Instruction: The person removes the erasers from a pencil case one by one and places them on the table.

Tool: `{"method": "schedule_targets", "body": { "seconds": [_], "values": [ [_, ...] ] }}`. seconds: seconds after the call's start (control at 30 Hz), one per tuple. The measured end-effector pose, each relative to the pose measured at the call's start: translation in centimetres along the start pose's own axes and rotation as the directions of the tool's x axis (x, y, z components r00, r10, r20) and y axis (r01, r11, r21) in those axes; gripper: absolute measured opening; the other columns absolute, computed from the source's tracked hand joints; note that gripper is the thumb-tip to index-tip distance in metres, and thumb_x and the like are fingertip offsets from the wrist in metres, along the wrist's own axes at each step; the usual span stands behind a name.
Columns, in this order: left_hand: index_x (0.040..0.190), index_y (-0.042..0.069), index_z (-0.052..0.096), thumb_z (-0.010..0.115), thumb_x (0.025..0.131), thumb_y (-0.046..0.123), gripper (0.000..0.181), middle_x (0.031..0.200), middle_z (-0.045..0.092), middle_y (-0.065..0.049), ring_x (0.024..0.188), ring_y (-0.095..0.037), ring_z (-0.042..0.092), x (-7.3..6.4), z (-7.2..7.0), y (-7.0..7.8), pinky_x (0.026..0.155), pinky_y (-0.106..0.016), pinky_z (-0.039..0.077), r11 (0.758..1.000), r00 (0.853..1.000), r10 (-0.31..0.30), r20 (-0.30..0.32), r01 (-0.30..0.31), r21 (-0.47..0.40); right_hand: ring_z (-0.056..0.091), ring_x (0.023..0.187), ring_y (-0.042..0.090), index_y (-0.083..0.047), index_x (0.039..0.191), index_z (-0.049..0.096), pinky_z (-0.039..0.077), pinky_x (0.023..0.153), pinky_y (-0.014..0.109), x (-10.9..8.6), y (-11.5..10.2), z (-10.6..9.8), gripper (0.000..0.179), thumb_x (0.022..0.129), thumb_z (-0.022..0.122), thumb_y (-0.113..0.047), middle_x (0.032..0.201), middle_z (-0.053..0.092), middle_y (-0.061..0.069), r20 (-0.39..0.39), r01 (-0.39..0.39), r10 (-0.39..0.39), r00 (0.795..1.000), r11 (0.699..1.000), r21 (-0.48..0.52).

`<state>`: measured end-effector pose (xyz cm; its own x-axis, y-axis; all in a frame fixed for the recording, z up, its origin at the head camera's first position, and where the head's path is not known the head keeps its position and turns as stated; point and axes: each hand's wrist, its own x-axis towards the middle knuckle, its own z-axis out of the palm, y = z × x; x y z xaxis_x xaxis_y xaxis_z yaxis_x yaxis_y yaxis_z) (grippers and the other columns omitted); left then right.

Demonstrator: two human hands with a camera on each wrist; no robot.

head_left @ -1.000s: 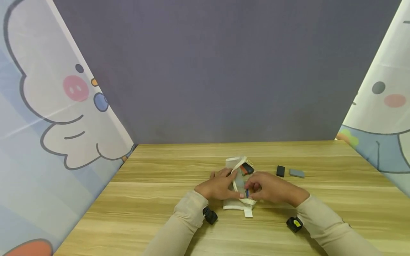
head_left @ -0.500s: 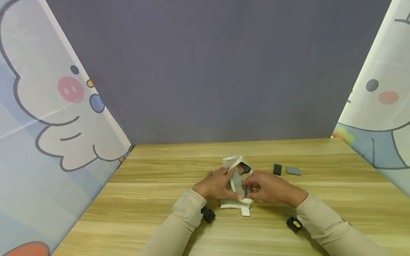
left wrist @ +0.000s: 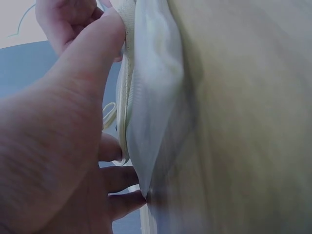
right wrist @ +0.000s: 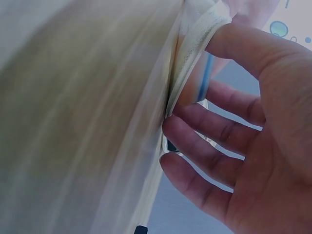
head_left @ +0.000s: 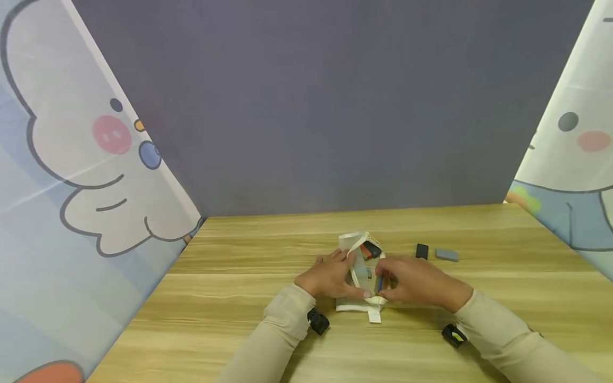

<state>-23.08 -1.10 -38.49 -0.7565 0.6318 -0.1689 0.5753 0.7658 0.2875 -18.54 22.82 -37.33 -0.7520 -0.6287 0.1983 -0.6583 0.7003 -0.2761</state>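
Evidently to keep its mouth open, the left hand (head_left: 330, 276) pinches the white mesh pouch's (head_left: 356, 303) rim mid-table (head_left: 239, 298), while the right hand (head_left: 414, 282) beside it pinches a blue piece (head_left: 380, 283).

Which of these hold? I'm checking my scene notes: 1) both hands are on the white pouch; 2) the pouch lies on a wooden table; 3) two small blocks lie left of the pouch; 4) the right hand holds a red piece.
1) True: left hand and right hand grip the white pouch.
2) True: it lies on the wooden table.
3) False: the black block and grey block lie to its right.
4) False: the blue piece is at its fingertips.
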Motion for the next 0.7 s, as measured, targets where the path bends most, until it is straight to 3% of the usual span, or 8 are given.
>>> {"method": "schedule_targets", "body": {
  "seconds": [0.2,0.4,0.7],
  "values": [
    [0.162,0.013,0.016,0.052,0.089,0.075,0.103,0.166,0.016,-0.008,0.153,-0.028,0.011,0.1,-1.0,0.0,0.116,-0.064,0.013,0.999,1.0,-0.024,-0.016,0.024,0.025,0.049,0.068,-0.003,-0.025,0.095,0.061,0.044,0.056,0.023,0.7,-0.2,-1.0,0.026,0.084,0.082,-0.034,0.083,0.056,-0.016,-0.002,-0.013,0.013,1.0,0.999,-0.05],
    [0.162,0.012,0.016,0.05,0.091,0.073,0.1,0.165,0.018,-0.011,0.152,-0.031,0.013,0.2,-0.8,0.1,0.114,-0.067,0.012,1.0,1.0,-0.002,-0.023,0.002,-0.006,0.05,0.069,-0.002,-0.024,0.095,0.062,0.045,0.058,0.023,0.7,0.0,-1.3,0.024,0.084,0.082,-0.031,0.083,0.055,-0.015,0.034,-0.037,0.038,0.999,0.999,-0.03],
    [0.162,0.012,0.017,0.054,0.089,0.073,0.102,0.165,0.019,-0.009,0.152,-0.03,0.014,0.4,-0.3,0.3,0.115,-0.066,0.014,1.0,1.0,-0.006,-0.028,0.005,-0.023,0.054,0.076,0.002,-0.016,0.118,0.072,0.047,0.062,0.026,0.3,0.4,-1.0,0.032,0.088,0.078,-0.026,0.105,0.063,-0.007,0.062,0.003,-0.004,0.998,1.0,0.017]
  ]
}}
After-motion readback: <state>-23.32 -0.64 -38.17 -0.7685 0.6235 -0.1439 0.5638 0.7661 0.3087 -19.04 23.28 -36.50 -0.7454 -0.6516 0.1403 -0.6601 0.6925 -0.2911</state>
